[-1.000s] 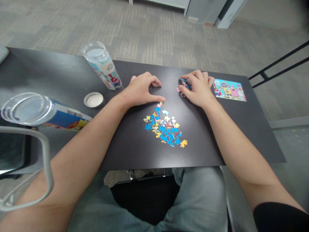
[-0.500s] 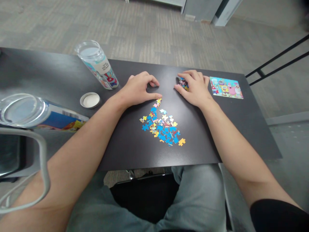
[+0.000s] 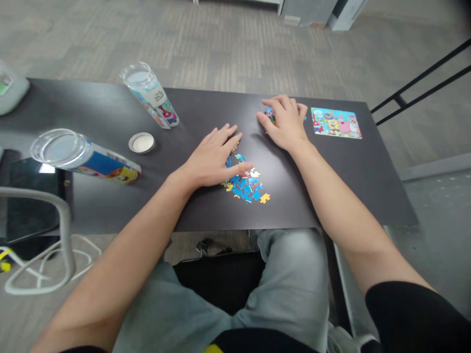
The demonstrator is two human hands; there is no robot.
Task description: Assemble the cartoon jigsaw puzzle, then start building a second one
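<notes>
**Loose jigsaw pieces (image 3: 247, 187) under a spread left hand (image 3: 217, 157)**

At centre, our left hand is open; at upper centre, our right hand (image 3: 285, 120) curls over a second pile (image 3: 270, 114), whether gripping we cannot tell. A wide sweep could mix the two. Left of centre, printed tubes (image 3: 162, 107) and a lid (image 3: 142, 143) limit leftward room.

Soft glare on the table (image 3: 284, 181) (slight blur overall).
</notes>
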